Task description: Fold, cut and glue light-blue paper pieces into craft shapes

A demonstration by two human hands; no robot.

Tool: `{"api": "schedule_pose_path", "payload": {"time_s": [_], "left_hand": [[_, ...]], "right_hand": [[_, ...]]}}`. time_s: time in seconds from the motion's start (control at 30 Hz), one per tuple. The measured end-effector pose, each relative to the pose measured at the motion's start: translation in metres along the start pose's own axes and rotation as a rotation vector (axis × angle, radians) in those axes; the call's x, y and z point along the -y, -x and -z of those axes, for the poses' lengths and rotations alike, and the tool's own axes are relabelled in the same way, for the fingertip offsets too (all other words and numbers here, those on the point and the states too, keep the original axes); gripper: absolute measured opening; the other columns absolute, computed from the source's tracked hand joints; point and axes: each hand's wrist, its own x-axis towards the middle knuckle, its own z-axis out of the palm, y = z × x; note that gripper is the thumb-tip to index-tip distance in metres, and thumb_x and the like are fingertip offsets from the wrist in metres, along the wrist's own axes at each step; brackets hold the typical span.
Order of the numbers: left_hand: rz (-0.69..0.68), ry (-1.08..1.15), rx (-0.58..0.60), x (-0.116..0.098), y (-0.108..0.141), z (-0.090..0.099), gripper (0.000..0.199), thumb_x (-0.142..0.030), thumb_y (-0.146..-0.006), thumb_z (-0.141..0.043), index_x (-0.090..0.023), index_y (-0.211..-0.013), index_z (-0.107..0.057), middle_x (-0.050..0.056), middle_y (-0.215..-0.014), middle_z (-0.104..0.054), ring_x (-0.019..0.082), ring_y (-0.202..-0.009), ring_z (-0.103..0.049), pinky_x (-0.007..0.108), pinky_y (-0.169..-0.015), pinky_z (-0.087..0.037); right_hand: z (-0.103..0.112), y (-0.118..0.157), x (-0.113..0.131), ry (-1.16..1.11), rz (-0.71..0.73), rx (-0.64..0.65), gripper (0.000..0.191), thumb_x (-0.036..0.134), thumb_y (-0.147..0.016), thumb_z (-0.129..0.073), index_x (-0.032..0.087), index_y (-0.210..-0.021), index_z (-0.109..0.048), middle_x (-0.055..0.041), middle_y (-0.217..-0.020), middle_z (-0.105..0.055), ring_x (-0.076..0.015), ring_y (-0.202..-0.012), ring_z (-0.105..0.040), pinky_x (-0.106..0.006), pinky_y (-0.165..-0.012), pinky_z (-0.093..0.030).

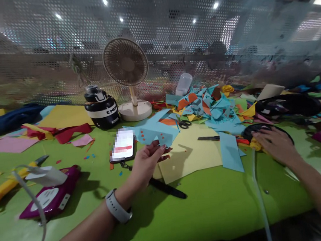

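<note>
Left hand [146, 160] is pinching spotted blue paper [151, 133]
Any harder squeeze is risking creases; right hand [278, 145] is resting toward three o'clock, grip unclear

I record blue paper [150, 134], orange-spotted, held above the counter [214, 210]; yellow object [255, 144], partly hidden, beside round black item [259, 127].

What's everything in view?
held paper: 1, blue, left hand
papers: many, multicoloured, across table
table: 1, green, beneath
scissors: 1, black, centre
blade: 1, dark, right of centre
phone: 1, white-screened, centre left
fan: 1, beige, back
bottle: 1, mostly black, beside fan
container: 1, clear, back
tool: 1, yellow-handled, left
unclear object: 1, purple, left
round item: 1, black, right
watch: 1, grey, left wrist
left hand: 1, bare, centre
right hand: 1, bare, right
</note>
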Motion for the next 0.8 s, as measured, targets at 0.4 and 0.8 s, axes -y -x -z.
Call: {"api": "schedule_pose_path", "payload": {"time_s": [0.4, 0.8], "left_hand": [[0.010, 0.038, 0.007, 0.000, -0.003, 0.002, 0.026, -0.026, -0.067, -0.077, -0.015, -0.086, -0.062, 0.002, -0.086, -0.072, 0.019, -0.084, -0.069, 0.028, -0.073, -0.055], [0.034, 0.003, -0.014, -0.004, -0.001, 0.000, 0.031, -0.028, -0.064, -0.079, -0.013, -0.088, -0.064, 0.003, -0.086, -0.072, 0.019, -0.083, -0.069, 0.031, -0.078, -0.054]], "right_hand": [[0.001, 0.013, 0.109, -0.204, 0.397, 0.197, 0.063, 0.064, -0.088, -0.033, 0.023, -0.132, -0.054, -0.0088, -0.150, -0.034, -0.0335, -0.141, -0.017, -0.058, -0.111, -0.020], [-0.016, 0.033, 0.189, -0.119, 0.732, 0.369, 0.074, 0.070, -0.086, -0.030, 0.020, -0.136, -0.050, -0.0131, -0.153, -0.024, -0.0330, -0.142, -0.016, -0.055, -0.114, -0.014]]}}
